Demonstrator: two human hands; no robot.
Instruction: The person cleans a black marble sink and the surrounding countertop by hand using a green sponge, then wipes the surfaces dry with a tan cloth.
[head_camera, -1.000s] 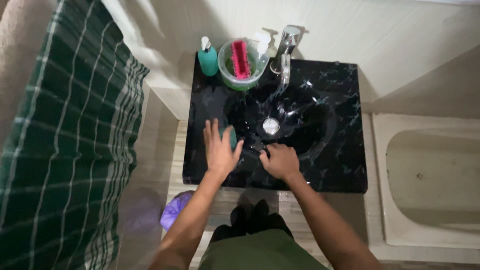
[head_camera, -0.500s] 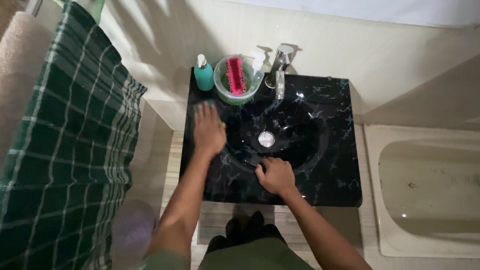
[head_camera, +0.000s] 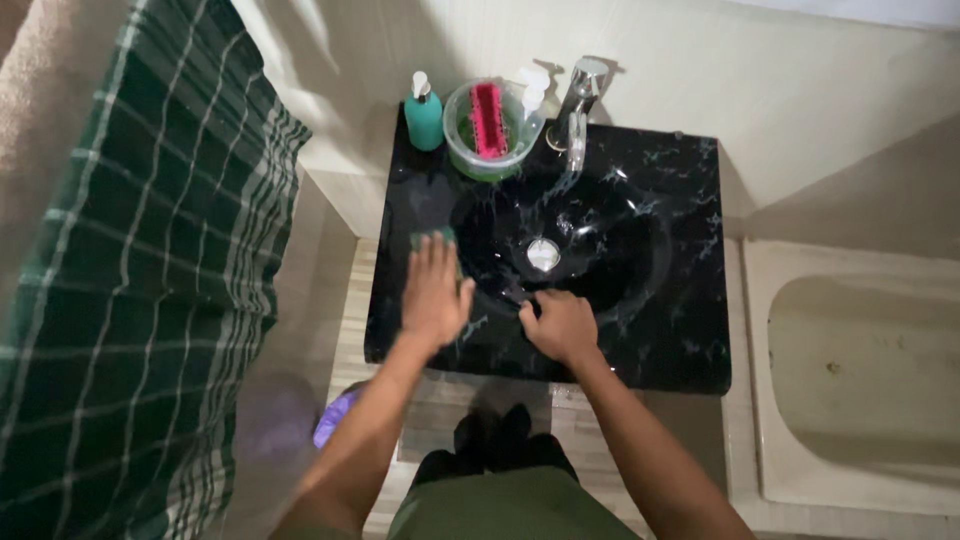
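A green scrubbing sponge (head_camera: 433, 240) is pressed flat under the spread fingers of the left hand (head_camera: 435, 292) on the glossy black marble-patterned basin (head_camera: 640, 300), left of its chrome drain (head_camera: 543, 254). The right hand (head_camera: 562, 325), loosely curled and holding nothing, is braced on the front rim; scrubbing seems in hand, and firm pressure is judged needed next

The sink (head_camera: 650, 300) looks like polished black stone with pale veins, glossy and wet, catching bright glints. The tap (head_camera: 578, 100) is shiny chromed metal, and the drain (head_camera: 543, 254) is bright metal too. The tub (head_camera: 462, 135) behind the basin is clear plastic; the brush (head_camera: 488, 118) in it is pink plastic. The soap bottle (head_camera: 424, 118) is smooth teal plastic. The sponge (head_camera: 432, 238) under the left hand (head_camera: 435, 295) looks soft, matt and green. The checked towel (head_camera: 130, 300) is woven cloth. The wall (head_camera: 800, 90) is smooth and faintly sheeny.
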